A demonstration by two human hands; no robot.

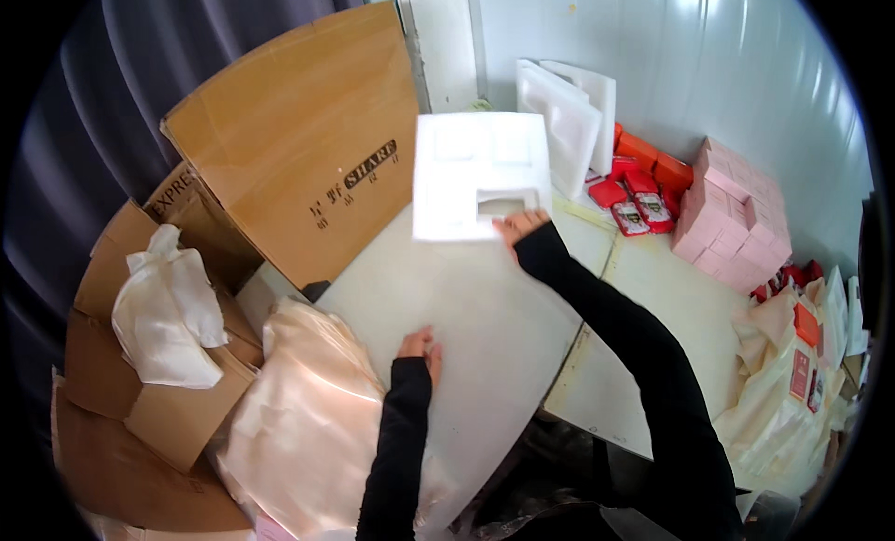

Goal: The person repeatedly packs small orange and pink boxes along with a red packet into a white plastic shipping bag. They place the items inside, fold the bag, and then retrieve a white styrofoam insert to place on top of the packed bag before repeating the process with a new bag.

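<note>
My right hand (523,226) grips the lower right edge of a white foam insert (447,182), with its fingers at a rectangular cut-out. The insert has several recesses and is held up over the far part of the white table (485,299). My left hand (422,350) is low over the near part of the table, fingers slightly bent and apart, holding nothing. Beside it lies a pale peach satin-like cloth or bag (298,401). Both forearms are in black sleeves.
A large cardboard box (308,131) stands at the back left, and an open carton (177,438) holds a white bag (168,308). More foam inserts (564,122) lean on the wall. Red packets (634,201), stacked pink boxes (732,215) and cream bags (774,383) are on the right.
</note>
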